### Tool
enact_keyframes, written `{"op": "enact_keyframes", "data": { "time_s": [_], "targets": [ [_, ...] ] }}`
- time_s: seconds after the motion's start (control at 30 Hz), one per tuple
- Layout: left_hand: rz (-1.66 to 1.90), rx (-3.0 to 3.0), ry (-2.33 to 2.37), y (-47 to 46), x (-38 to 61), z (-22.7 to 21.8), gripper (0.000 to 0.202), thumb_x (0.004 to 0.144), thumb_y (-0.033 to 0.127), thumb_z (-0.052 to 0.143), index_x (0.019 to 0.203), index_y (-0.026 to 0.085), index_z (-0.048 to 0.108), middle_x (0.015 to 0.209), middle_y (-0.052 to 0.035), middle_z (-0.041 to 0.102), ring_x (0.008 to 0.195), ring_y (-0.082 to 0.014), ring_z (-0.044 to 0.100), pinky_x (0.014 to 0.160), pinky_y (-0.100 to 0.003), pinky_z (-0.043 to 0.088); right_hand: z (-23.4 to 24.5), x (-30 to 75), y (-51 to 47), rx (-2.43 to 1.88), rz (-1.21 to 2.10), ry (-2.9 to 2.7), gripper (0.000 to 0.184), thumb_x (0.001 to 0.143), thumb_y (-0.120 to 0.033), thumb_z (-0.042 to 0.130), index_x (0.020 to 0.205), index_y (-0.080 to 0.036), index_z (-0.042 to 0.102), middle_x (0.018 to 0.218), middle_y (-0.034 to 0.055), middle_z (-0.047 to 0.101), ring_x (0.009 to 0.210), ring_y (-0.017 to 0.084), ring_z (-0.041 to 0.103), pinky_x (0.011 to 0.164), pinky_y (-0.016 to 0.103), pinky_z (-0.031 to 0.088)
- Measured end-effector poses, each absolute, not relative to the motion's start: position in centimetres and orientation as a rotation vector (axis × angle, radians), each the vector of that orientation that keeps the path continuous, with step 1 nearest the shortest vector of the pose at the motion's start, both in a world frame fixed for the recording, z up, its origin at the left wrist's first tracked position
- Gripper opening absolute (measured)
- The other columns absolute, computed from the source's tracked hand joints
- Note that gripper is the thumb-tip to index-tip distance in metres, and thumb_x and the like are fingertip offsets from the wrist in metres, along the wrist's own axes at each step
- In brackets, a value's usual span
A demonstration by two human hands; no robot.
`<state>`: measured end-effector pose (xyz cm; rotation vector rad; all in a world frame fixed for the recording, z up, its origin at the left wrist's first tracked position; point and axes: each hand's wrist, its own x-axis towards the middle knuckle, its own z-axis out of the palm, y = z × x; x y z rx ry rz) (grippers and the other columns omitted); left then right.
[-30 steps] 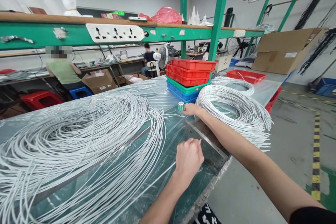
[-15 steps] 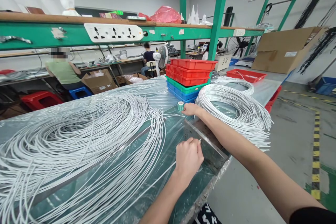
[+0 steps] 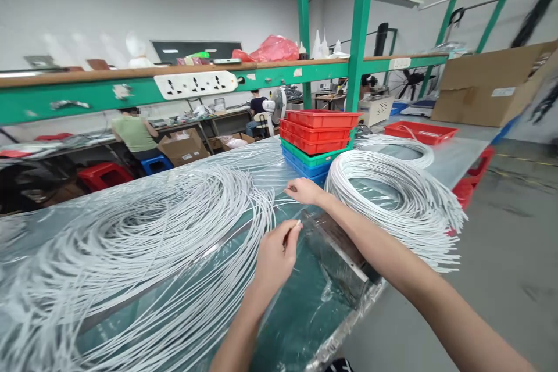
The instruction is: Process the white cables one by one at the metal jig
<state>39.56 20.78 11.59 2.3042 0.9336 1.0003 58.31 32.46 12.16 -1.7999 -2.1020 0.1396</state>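
Pinching one white cable end (image 3: 298, 224) in left hand (image 3: 274, 256); right hand (image 3: 304, 190) closed on strand; finished coil (image 3: 392, 186) aside, loose cable pile (image 3: 143, 238) mostly left.

A stack of red, green and blue plastic trays (image 3: 320, 136) stands on the plastic-covered tabletop (image 3: 300, 308), with a lone red tray (image 3: 421, 132) farther along to the right and a large cardboard box (image 3: 488, 90) beyond it. Overhead runs a green shelf frame (image 3: 357, 29) with a white socket strip (image 3: 195, 83) and a red plastic bag (image 3: 272, 48). At a far bench a person in a green top (image 3: 133, 133) sits by a blue stool (image 3: 154, 164).
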Motion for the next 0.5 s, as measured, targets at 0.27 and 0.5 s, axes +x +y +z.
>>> {"op": "enact_keyframes", "data": {
  "time_s": [0.27, 0.5],
  "targets": [
    [1.464, 2.170, 0.956, 17.7, 33.9, 16.0, 0.023, 0.099, 0.035, 0.048, 0.101, 0.020, 0.065, 0.095, -0.0046, 0.069, 0.091, -0.0175, 0.064, 0.086, -0.030, 0.048, 13.2, 50.1, 22.5, -0.840, 0.852, -2.337, 0.019, 0.093, -0.026, 0.047, 0.101, -0.016, 0.061, 0.088, 0.0025, 0.066, 0.073, 0.014, 0.058, 0.066, 0.024, 0.043],
    [1.200, 1.908, 0.908, 11.4, 29.3, 17.5, 0.042, 0.100, 0.050, 0.041, 0.096, 0.017, 0.067, 0.078, -0.0045, 0.067, 0.071, -0.0156, 0.064, 0.069, -0.027, 0.052, 13.0, 43.6, 10.6, -0.834, 1.201, -2.152, 0.034, 0.096, -0.048, 0.047, 0.076, -0.022, 0.058, 0.073, 0.0051, 0.063, 0.067, 0.019, 0.057, 0.064, 0.034, 0.045]
  ]
}}
